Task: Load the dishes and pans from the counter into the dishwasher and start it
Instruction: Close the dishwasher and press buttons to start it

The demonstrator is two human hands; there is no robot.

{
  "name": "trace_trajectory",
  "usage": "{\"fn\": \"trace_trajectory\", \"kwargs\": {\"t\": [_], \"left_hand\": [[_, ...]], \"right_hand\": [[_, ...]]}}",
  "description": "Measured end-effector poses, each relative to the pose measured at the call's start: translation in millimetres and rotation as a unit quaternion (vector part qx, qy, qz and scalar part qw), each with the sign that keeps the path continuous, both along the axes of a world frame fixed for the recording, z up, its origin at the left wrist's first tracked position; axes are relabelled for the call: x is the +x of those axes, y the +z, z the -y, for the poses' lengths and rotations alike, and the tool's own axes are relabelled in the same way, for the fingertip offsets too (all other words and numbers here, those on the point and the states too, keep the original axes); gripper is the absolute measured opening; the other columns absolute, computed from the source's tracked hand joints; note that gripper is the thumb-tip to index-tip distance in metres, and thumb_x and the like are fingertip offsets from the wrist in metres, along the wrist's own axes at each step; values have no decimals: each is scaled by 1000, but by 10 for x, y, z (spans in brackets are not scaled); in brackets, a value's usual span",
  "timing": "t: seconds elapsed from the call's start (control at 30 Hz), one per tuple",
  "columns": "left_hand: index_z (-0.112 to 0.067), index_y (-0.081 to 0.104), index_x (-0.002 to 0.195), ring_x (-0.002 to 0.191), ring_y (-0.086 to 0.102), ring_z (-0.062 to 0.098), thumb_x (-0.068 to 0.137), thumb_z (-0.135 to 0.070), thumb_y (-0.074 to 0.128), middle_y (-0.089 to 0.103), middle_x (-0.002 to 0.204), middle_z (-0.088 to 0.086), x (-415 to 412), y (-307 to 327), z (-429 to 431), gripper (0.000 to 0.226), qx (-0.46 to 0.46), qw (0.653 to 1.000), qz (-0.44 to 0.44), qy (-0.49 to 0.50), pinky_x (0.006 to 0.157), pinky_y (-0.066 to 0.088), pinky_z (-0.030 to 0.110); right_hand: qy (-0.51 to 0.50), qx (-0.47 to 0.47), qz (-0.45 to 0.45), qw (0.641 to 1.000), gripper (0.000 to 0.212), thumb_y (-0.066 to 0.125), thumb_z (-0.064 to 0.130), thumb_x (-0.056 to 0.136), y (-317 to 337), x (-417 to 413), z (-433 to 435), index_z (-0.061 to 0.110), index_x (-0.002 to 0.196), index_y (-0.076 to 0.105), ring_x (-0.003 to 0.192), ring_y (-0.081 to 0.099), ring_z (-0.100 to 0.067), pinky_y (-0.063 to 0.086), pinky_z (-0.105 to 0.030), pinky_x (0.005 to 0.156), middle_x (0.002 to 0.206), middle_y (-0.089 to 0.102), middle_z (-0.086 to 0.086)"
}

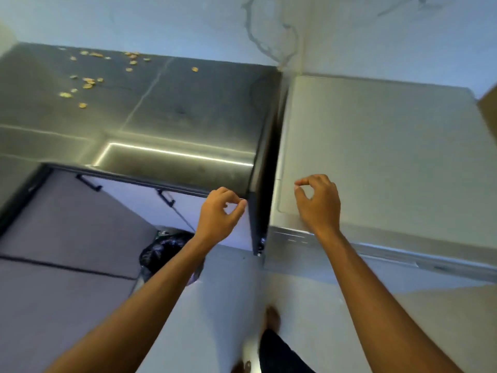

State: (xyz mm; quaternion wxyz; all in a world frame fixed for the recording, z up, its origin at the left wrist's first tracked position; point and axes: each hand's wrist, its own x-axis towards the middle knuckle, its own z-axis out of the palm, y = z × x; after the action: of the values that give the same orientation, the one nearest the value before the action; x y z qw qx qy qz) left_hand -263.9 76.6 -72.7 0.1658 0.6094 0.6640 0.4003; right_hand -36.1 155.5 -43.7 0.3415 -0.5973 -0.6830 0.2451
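I look down at a dark grey counter [188,103] on the left and the flat silver top of a freestanding appliance [376,144] on the right, possibly the dishwasher. My left hand [220,211] hovers at the counter's front right corner, fingers loosely curled, holding nothing. Above the appliance's front left corner, my right hand [317,203] is also loosely curled and holds nothing. No dishes or pans are in view. A narrow dark gap [269,184] separates counter and appliance.
Yellowish crumbs [86,82] are scattered on the counter's far left. Below the counter are white cabinet doors with black handles [166,196] and a black bin bag [166,251]. A brown box corner [489,109] shows at the right edge. My foot [271,319] stands on the pale floor.
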Motion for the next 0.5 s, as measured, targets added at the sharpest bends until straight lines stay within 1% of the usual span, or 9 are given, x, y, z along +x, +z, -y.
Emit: {"fn": "trace_trajectory", "kwargs": {"t": [0.07, 0.1, 0.17, 0.2, 0.27, 0.33, 0.4, 0.5], "left_hand": [[-27, 63, 79, 83, 57, 6, 89, -37, 64, 57, 81, -12, -448, 53, 158, 14, -4, 998, 8, 70, 66, 46, 21], [-28, 63, 79, 82, 57, 4, 88, -39, 63, 58, 82, -12, -635, 52, 227, 15, -2, 995, 9, 102, 65, 46, 22], [-24, 66, 81, 83, 57, 4, 88, -36, 64, 62, 85, -11, -1035, 39, 376, 14, -17, 983, 1, 184, 65, 47, 26], [-22, 68, 83, 85, 58, 8, 89, -32, 67, 62, 88, -10, -1229, 46, 462, 11, -29, 973, 5, 227, 66, 48, 27], [-18, 70, 93, 88, 60, 17, 91, -25, 69, 64, 96, -7, -1454, 29, 564, 7, -57, 962, 4, 268, 74, 49, 31], [-17, 69, 103, 100, 60, 20, 93, -28, 67, 66, 108, -2, -1711, -7, 629, 15, -83, 950, -3, 300, 88, 48, 36], [-18, 68, 110, 113, 56, 20, 93, -33, 67, 65, 118, 0, -1974, -45, 625, 23, -101, 945, -7, 312, 99, 44, 38], [-20, 66, 115, 121, 53, 21, 92, -37, 67, 63, 123, -1, -2350, -93, 516, 28, -83, 946, -21, 312, 106, 41, 43]], "right_hand": [[56, 1, -19, 998, 7, 68, 17, 87, 27, -470, -125, 22, 90, 73, 97, 59, -24, 37, -23, 78, 101, 66, -1], [81, 3, -23, 996, 8, 68, 17, 86, 21, -661, -160, 23, 88, 73, 96, 60, -25, 39, -24, 79, 99, 66, 0], [142, -14, -24, 989, 9, 68, 18, 85, 9, -1090, -239, 24, 89, 73, 99, 60, -24, 45, -30, 82, 101, 66, 2], [177, -27, -16, 984, 10, 67, 19, 85, -9, -1330, -286, 23, 91, 74, 101, 59, -22, 46, -31, 84, 103, 66, 3], [224, -47, 17, 973, 15, 65, 21, 88, -66, -1580, -322, 22, 100, 74, 107, 56, -21, 46, -31, 87, 110, 64, 4], [268, -53, 50, 961, 21, 65, 23, 89, -141, -1874, -363, 21, 108, 72, 112, 54, -22, 47, -33, 90, 116, 62, 3], [292, -44, 82, 952, 26, 64, 24, 90, -225, -2158, -424, 20, 115, 69, 118, 50, -23, 48, -39, 97, 124, 59, 1], [295, -16, 103, 950, 29, 62, 26, 92, -337, -2545, -494, 20, 120, 68, 126, 46, -25, 40, -48, 109, 134, 54, -2]]}}
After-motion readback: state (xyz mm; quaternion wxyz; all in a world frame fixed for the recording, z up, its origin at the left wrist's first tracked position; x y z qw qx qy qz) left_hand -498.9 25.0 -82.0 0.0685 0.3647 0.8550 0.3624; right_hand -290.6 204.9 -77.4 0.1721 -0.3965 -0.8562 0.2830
